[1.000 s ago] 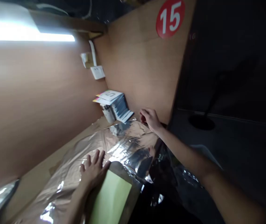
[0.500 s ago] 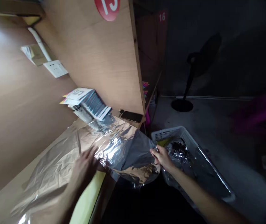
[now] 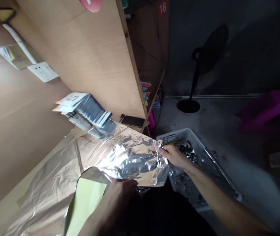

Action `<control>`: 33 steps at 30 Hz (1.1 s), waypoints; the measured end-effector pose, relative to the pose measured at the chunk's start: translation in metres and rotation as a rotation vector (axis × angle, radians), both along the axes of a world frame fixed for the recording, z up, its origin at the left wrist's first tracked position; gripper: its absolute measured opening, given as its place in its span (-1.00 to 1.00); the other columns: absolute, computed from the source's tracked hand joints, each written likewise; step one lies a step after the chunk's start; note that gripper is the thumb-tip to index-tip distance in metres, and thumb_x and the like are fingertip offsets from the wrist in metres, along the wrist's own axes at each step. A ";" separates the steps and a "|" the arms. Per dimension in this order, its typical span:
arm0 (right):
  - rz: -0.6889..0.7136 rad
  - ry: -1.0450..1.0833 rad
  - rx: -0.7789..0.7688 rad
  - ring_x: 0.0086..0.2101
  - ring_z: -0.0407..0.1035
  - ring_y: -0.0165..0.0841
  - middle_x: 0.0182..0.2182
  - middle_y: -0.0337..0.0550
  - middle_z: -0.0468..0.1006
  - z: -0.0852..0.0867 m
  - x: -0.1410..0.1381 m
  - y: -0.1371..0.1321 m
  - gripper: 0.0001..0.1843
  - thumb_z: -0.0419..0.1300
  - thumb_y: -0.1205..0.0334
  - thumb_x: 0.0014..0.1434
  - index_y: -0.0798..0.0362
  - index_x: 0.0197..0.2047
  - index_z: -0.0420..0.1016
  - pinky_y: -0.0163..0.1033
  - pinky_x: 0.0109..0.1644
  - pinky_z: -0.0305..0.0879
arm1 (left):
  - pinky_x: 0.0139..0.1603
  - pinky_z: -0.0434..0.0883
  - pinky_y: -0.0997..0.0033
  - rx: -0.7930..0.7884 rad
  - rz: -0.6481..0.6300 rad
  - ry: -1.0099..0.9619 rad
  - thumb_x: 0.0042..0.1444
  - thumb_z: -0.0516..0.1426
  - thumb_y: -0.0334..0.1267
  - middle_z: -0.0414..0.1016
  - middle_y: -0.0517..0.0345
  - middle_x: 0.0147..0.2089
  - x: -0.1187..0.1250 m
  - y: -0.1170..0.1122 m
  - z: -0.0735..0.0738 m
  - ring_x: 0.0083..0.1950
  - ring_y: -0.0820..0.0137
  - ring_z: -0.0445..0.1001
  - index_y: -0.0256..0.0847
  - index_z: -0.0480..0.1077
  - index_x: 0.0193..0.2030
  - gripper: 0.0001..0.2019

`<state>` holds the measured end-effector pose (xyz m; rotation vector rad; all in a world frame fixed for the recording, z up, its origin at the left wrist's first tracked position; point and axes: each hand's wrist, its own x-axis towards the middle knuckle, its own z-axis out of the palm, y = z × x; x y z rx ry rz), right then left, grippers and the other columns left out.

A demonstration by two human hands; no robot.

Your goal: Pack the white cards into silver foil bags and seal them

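Observation:
A wide sheet of shiny silver film (image 3: 140,164) lies wrinkled over the table and reaches past its right edge. My right hand (image 3: 175,155) is closed on the far right corner of this film, with the thumb and fingers pinching it. At the near edge of the film is my left hand (image 3: 121,191), its fingers bent together over that edge; they are slightly blurred and the thumb is hidden. A pale yellow sheet (image 3: 88,196) shows beside my left forearm, within a curved opening in the film.
A grey plastic basket (image 3: 188,132) holding crumpled film stands on the floor at right. Behind the film are a stack of cards (image 3: 89,109), a metallic cylinder (image 3: 79,120) and a phone (image 3: 133,121). A wooden partition (image 3: 95,59) rises behind. A fan (image 3: 196,72) stands farther back.
My left hand has moved right and nearer, from on top of the film to its near edge. The right-hand part of the film is spread flatter, and more of the yellow sheet shows.

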<state>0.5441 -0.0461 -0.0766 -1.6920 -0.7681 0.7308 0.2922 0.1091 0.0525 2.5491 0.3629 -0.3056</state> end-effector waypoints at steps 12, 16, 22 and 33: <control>-0.204 0.088 0.105 -0.48 0.34 -0.32 -0.54 -0.20 0.51 0.003 -0.004 0.016 -0.42 0.16 -0.26 0.30 0.12 -0.41 0.56 -0.28 -0.39 0.18 | -0.41 0.14 0.42 -0.667 0.202 -0.131 0.21 0.25 0.06 0.34 0.20 -0.53 0.016 0.038 -0.004 -0.47 0.47 0.20 -0.27 0.49 -0.48 -0.57; -0.350 -0.140 0.112 -0.45 0.38 -0.28 -0.48 -0.19 0.50 0.016 -0.006 0.008 -0.51 0.09 -0.18 0.39 0.08 -0.28 0.52 -0.23 -0.35 0.27 | -0.37 0.21 0.41 -0.736 0.258 -0.147 0.10 0.35 0.10 0.46 0.11 -0.44 0.015 0.047 -0.005 -0.41 0.44 0.29 -0.29 0.56 -0.41 -0.58; 0.120 -0.985 0.255 0.18 0.29 -0.05 0.15 0.01 0.46 0.087 -0.051 -0.004 -0.64 0.30 0.02 0.35 -0.11 0.16 0.53 0.07 0.26 0.19 | -0.38 0.23 0.43 -0.828 0.409 -0.193 -0.09 0.48 0.01 0.52 0.12 -0.48 0.022 0.042 -0.007 -0.44 0.45 0.35 -0.29 0.56 -0.44 -0.62; 0.515 -1.234 0.065 0.09 0.42 -0.18 0.00 -0.05 0.63 0.040 -0.075 0.002 -0.79 0.19 0.42 0.32 -0.01 -0.10 0.62 0.01 0.32 0.16 | -0.47 0.19 0.50 -0.435 0.856 -0.579 0.03 0.32 0.27 0.28 0.35 -0.56 0.033 0.164 -0.014 -0.53 0.55 0.23 -0.21 0.34 -0.47 -0.46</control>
